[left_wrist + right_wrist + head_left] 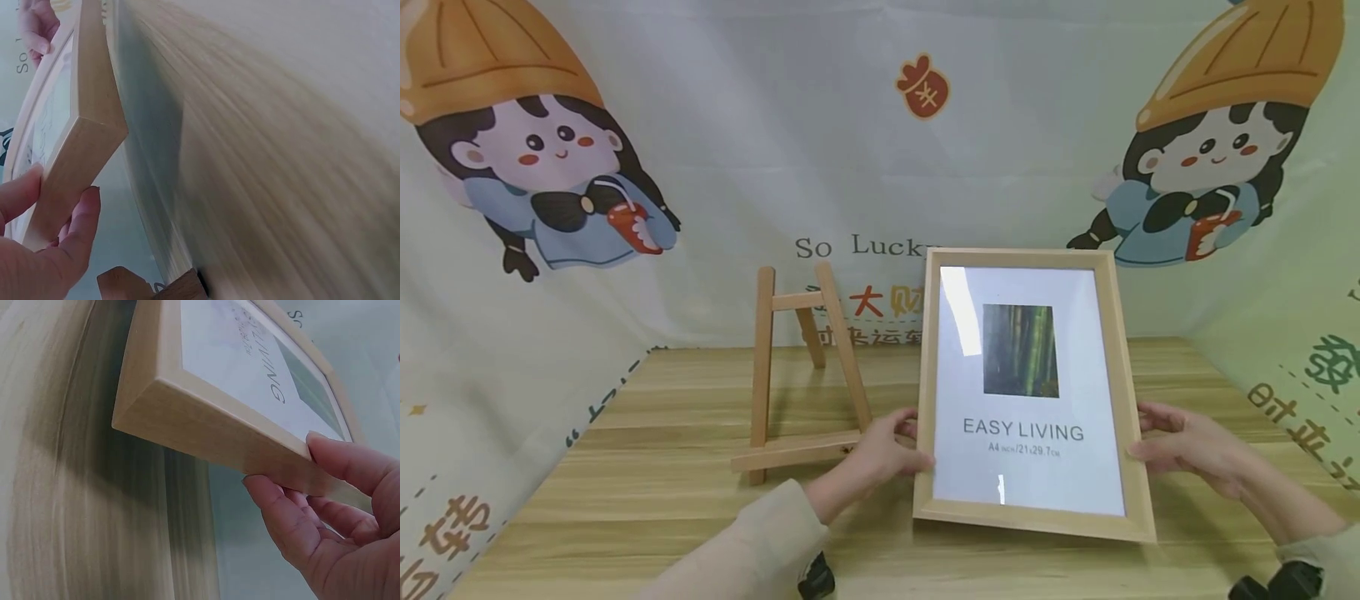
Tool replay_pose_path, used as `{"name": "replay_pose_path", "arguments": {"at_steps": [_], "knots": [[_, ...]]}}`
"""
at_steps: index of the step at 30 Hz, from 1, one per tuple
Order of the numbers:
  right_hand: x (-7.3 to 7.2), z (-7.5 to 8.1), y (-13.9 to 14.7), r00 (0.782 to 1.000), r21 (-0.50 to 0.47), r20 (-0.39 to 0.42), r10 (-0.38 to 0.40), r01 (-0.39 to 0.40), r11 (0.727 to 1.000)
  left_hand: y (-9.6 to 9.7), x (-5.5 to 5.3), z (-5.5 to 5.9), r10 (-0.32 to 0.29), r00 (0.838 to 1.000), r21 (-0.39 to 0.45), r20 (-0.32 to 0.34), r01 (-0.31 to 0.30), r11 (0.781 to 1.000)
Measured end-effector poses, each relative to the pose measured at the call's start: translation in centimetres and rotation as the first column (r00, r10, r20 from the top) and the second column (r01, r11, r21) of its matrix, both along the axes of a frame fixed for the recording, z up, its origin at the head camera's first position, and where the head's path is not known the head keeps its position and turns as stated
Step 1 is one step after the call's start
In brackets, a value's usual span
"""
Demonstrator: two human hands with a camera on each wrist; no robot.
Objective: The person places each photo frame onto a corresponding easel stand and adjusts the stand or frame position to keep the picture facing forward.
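Note:
A light wooden picture frame (1030, 525) with a glazed white insert reading EASY LIVING is held upright, leaning back a little, above the table. My left hand (887, 450) grips its left side, thumb at the front and fingers behind. On the opposite side my right hand (1187, 446) pinches the edge in the same way. Both wrist views show a gap between the frame's lower edge and the tabletop, with a shadow beneath. Just left of the frame stands a small wooden easel (762, 367), its front ledge partly behind my left hand.
The wood-grain table (647, 467) reaches back to a pale printed cloth (775, 108) hung behind it and along both sides. Cartoon figures and lettering cover the cloth. Dark wrist devices (817, 577) show at the lower edge of the head view.

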State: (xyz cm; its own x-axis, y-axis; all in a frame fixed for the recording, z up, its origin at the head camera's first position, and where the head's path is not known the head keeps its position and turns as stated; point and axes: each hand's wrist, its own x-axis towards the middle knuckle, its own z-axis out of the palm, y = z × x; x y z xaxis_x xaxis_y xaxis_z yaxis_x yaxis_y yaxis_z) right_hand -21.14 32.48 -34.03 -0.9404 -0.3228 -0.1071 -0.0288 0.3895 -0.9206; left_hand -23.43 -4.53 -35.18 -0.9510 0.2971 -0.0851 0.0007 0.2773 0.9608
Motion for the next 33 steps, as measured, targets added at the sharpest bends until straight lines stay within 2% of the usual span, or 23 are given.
{"name": "replay_pose_path", "arguments": {"at_steps": [9,20,27,33], "knots": [[-0.3,1.4,-0.8,1.000,0.017,0.001,-0.030,0.030,0.999,-0.4,-0.3,0.4,0.032,0.998,-0.007,-0.054,-0.032,0.999],[-0.8,2.3,-1.4,0.997,0.041,-0.062,-0.038,0.041,0.998,-0.9,-0.6,0.7,0.046,0.991,0.029,-0.128,-0.042,0.999],[-1.1,3.0,-1.8,0.996,0.064,-0.075,-0.051,0.056,0.996,-1.3,-1.2,0.8,0.052,0.980,-0.029,-0.193,-0.059,0.998],[-1.2,3.5,-2.4,0.993,0.090,-0.104,-0.063,0.073,0.993,-1.8,-1.3,1.2,0.080,0.976,-0.035,-0.203,-0.089,0.995]]}}
